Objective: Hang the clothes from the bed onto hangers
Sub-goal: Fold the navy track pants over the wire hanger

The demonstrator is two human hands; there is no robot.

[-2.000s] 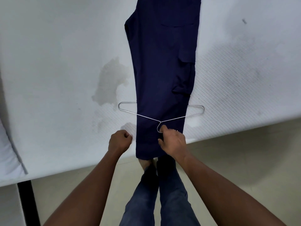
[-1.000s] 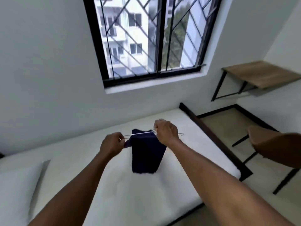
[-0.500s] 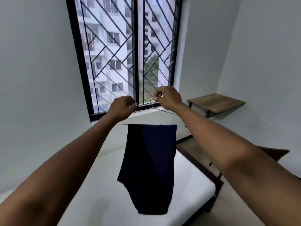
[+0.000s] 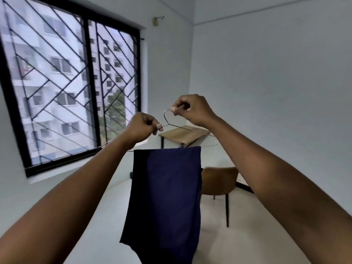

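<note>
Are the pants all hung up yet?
Nearly. The navy trousers already drape over the bar of the wire hanger. The right hand pinches its hook and the left hand pinches the wire below, holding it up in the air. Remaining: hooking it somewhere; no rail is in view.

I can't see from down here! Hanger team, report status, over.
Left hand pinches thin silver wire hanger at neck, right hand pinches its hook. Folded navy-blue trousers draped over its bar, hanging free. Brown chair behind, apart.

Navy trousers (image 4: pixel 165 197) on wire hanger (image 4: pixel 187 128)
</note>
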